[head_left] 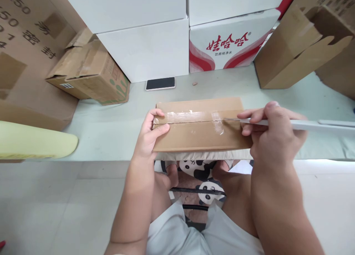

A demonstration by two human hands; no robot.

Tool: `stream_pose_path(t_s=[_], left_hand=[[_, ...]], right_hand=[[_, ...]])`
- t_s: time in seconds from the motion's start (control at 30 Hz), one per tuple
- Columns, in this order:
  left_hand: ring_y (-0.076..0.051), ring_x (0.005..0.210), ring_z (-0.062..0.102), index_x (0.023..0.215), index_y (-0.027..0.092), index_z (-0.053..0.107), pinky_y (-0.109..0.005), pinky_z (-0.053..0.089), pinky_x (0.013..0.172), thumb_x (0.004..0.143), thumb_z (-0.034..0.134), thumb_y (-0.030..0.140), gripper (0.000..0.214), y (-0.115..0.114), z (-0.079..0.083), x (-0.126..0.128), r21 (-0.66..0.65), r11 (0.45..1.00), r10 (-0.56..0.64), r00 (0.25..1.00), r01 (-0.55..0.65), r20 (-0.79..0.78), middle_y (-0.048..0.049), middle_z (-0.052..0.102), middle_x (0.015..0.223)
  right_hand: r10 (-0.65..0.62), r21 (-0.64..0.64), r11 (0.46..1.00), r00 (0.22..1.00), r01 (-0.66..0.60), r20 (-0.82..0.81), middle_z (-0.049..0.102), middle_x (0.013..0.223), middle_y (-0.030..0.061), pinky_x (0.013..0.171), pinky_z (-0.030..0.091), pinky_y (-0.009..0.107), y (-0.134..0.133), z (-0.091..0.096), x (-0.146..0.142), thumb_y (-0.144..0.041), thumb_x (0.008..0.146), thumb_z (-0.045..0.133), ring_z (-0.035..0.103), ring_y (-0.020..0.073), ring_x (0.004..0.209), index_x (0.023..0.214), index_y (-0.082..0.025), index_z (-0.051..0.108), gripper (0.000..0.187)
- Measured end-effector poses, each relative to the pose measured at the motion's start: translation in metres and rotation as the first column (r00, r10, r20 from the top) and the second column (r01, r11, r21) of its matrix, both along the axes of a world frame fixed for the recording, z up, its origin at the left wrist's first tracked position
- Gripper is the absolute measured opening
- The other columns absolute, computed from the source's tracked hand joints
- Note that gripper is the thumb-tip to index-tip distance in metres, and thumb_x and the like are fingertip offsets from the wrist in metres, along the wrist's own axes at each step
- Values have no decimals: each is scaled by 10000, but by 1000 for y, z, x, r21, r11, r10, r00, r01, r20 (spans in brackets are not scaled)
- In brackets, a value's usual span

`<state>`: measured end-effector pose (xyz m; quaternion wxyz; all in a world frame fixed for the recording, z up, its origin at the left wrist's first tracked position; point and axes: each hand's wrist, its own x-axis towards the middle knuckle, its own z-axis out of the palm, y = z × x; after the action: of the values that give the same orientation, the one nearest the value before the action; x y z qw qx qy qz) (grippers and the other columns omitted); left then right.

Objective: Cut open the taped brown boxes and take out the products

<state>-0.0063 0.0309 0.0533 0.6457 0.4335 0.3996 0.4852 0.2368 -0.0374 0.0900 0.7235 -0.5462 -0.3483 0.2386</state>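
Left hand [148, 131]: positioned at the left end of the cardboard box [194, 138]. The thumb presses on the top face near the center seam; the index finger lies across the far left part of the same face. The fingers grasp the box end. The left forearm extends from the near side, angled slightly right toward the wrist.

Right hand [273, 129]: positioned at the right end of the box. The fingers are closed around a slender pale tool [310, 125], whose body extends right. Its thin tip points left and lies along the seam, near the right end. The right forearm extends from the near right, with the wrist beside the near right corner.

Cardboard box: located at the near edge of the table [111, 125], between both hands, long side running left to right. Clear tape [183, 116] covers part of the seam. The flaps lie flat; the contents are hidden.

Other containers: a tall carton [285, 62] at far right has its top open; its contents cannot be determined. A white carton with red lettering [233, 44] stands at the far side. Smaller brown boxes [101, 75] stand at far left.
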Motion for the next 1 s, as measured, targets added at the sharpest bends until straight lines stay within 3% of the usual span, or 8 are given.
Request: stream_pose_path(t_s=[0.17,0.27,0.37,0.5,0.63,0.8,1.0], left_hand=[[-188,824,696,1016,276,572,-296,570,709,704,866,297,430,1,-6,-4,30,999,-25,999,25,-24,4,685,1009],[-237,973,715,1090,298,596,-345,593,795,746,834,349,422,4,-12,-5,85,996,3,1000,-1,-15,-19,686,1194],[-286,1191,671,1146,323,618,-398,585,953,756,810,433,449,8,-19,-6,152,986,57,997,-63,44,-22,638,1379],[-311,1301,611,1142,311,663,-416,552,1038,685,775,425,484,13,-26,-8,166,979,98,986,-120,134,-30,670,1354],[-299,1169,664,1090,291,682,-417,566,962,657,671,356,438,12,-31,-10,161,980,89,978,-121,190,-30,707,1278],[-221,929,669,1049,299,671,-346,550,821,644,693,262,407,10,-30,-11,199,975,61,982,-97,179,-18,716,1145],[-137,729,586,966,298,700,-278,541,713,656,828,285,336,6,-25,-12,190,980,11,969,-59,245,11,695,1047]], right_hand=[[60,76,995,998,-60,-6,538,549,-13,545,532,314,4,-8,7,-440,952,644,624,145,522,569,-217,590,446],[56,160,986,997,-47,-54,544,598,-8,508,488,307,7,-11,8,-453,959,611,584,132,517,587,-223,570,439],[-23,254,965,989,59,-145,464,617,-8,471,425,298,8,-11,8,-432,963,578,585,146,571,588,-237,532,425],[-140,282,937,960,208,-241,375,630,0,487,399,308,10,-9,11,-289,908,548,588,170,656,591,-252,508,322],[-253,224,916,913,332,-321,435,650,4,518,420,290,17,-22,20,-277,852,527,597,164,688,598,-250,486,259],[-206,53,974,958,220,-200,649,810,18,616,481,289,22,-51,25,-352,791,590,549,109,632,628,-222,502,227],[-183,4,983,978,185,-96,689,843,45,652,458,280,18,-57,24,-334,770,603,625,157,819,623,-211,549,199]])
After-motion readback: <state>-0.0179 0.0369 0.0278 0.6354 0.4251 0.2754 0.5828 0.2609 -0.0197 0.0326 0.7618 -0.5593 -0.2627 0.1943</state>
